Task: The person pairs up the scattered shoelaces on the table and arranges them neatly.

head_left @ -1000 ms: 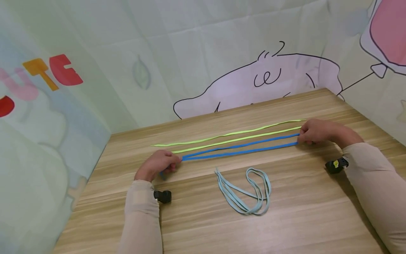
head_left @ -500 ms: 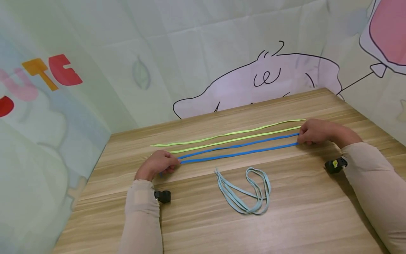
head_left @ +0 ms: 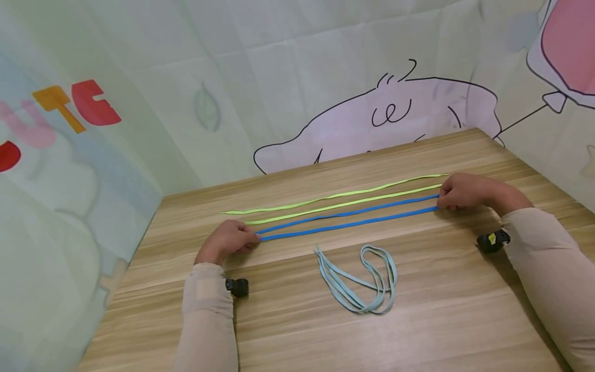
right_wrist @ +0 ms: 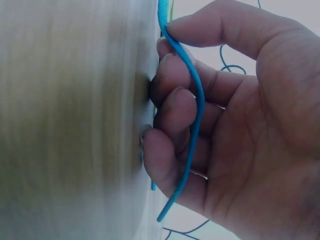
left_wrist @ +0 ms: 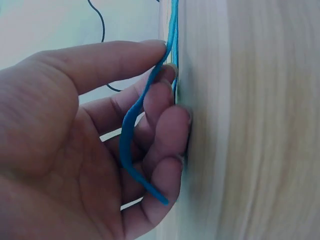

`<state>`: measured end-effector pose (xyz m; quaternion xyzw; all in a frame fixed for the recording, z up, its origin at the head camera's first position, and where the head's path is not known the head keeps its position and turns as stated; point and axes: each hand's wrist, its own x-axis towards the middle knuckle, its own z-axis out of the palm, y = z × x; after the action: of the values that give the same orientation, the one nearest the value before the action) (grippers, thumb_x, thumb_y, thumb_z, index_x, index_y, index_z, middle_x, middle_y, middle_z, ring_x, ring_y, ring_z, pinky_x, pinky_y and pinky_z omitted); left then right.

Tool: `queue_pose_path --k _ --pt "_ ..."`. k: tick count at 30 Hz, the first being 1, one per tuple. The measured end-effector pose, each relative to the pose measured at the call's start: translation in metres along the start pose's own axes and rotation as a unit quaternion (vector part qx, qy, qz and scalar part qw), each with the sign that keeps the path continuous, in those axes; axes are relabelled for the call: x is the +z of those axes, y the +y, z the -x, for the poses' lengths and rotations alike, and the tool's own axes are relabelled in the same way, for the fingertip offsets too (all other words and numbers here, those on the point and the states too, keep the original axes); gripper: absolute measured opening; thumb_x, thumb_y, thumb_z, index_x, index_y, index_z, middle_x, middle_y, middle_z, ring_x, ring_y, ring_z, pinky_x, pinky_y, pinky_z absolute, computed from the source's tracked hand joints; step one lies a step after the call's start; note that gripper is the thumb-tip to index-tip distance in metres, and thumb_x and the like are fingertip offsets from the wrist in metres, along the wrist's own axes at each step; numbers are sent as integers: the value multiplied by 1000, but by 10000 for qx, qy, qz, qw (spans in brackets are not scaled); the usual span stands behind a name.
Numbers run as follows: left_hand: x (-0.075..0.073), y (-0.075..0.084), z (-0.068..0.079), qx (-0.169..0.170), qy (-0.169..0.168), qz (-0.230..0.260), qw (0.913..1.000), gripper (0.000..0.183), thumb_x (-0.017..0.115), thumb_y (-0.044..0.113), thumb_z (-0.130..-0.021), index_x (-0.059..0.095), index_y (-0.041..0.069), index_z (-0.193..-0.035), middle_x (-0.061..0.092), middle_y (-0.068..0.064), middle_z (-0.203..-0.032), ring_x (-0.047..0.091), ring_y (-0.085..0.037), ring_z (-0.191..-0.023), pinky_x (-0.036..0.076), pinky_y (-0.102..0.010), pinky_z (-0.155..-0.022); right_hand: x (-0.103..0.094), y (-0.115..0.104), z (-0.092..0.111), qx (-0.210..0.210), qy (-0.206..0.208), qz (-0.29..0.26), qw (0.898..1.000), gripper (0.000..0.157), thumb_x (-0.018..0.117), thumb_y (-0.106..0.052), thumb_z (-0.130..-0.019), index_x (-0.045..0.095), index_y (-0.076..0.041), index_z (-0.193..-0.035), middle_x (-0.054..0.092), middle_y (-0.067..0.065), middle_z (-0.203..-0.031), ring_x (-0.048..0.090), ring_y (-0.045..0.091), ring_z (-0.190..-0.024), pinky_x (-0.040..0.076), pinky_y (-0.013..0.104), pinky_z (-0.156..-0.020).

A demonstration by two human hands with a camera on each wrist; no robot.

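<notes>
Two blue shoelace strands run side by side across the table. The near blue shoelace (head_left: 348, 224) is stretched straight between both hands, while the far blue strand (head_left: 344, 215) lies just behind it. At the left end, my left hand (head_left: 229, 239) pinches the near lace between thumb and fingers, low over the wood. Its free tip (left_wrist: 126, 140) hangs across the curled fingers in the left wrist view. My right hand (head_left: 467, 191) pinches the other end, and that lace tail (right_wrist: 200, 100) droops past the palm in the right wrist view.
Behind the blue strands lie two yellow-green laces (head_left: 344, 204), nearly parallel to them. A loosely looped pale blue lace (head_left: 360, 311) rests on the wooden table (head_left: 297, 336) nearer the body. Printed cloth walls (head_left: 279, 77) stand at the back and sides.
My left hand has shifted slightly left, and the near blue strand's left end has come a little toward the body, widening its gap from the far strand. The right hand stays almost in place.
</notes>
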<state>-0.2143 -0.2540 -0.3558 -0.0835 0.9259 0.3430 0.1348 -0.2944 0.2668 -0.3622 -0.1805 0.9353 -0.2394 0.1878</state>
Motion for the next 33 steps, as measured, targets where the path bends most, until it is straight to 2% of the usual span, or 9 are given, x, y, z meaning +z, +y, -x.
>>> queue_pose_path --k 3,7,10,15,21,27,33 --pt "-1 0 0 -47 87 -107 9999 19 68 23 -83 65 5 -89 61 -5 -88 57 -20 -75 45 -31 -65 -1 1 0 -21 15 -22 10000 13 60 -18 -82 60 -7 -75 52 -1 -62 46 16 -58 36 29 -52" --pt "-2 -1 0 -122 195 -143 9996 20 69 24 -81 64 5 -87 57 -4 -75 51 -19 -67 38 -28 -57 -1 1 0 46 85 -75 9999 19 57 -20 -85 59 -6 -73 53 -1 -61 46 15 -56 37 29 -52" --pt "-2 -2 0 -166 286 -209 9992 20 69 25 -82 64 6 -86 54 -2 -68 47 -18 -63 36 -28 -55 -1 1 -1 164 208 -6 9996 23 55 -22 -87 58 -7 -70 53 -1 -60 47 15 -55 38 29 -52" --pt "-4 0 2 -128 402 -458 9981 24 68 30 -82 64 7 -90 55 -3 -75 46 -19 -68 36 -29 -57 -2 3 -1 282 453 201 9984 26 51 -24 -88 54 -8 -67 51 0 -58 47 16 -53 37 30 -50" --pt "-5 3 3 -122 470 -468 9977 27 66 31 -83 63 7 -95 56 -6 -87 46 -22 -77 36 -31 -61 -4 5 -2 330 670 432 9963 28 52 -26 -87 54 -11 -64 52 0 -59 47 16 -55 36 30 -50" --pt "-4 2 4 -115 487 -431 9978 29 64 32 -85 63 8 -100 55 -7 -98 46 -23 -84 37 -33 -66 -5 4 -2 295 796 479 9952 29 54 -24 -85 48 -14 -58 46 -2 -54 42 16 -52 32 30 -49" --pt "-5 2 3 -122 698 -476 9964 28 60 32 -86 63 8 -100 55 -7 -93 47 -22 -79 38 -32 -63 -6 3 -2 275 944 567 9935 28 55 -26 -86 58 -7 -67 48 -1 -59 44 18 -57 34 31 -52"
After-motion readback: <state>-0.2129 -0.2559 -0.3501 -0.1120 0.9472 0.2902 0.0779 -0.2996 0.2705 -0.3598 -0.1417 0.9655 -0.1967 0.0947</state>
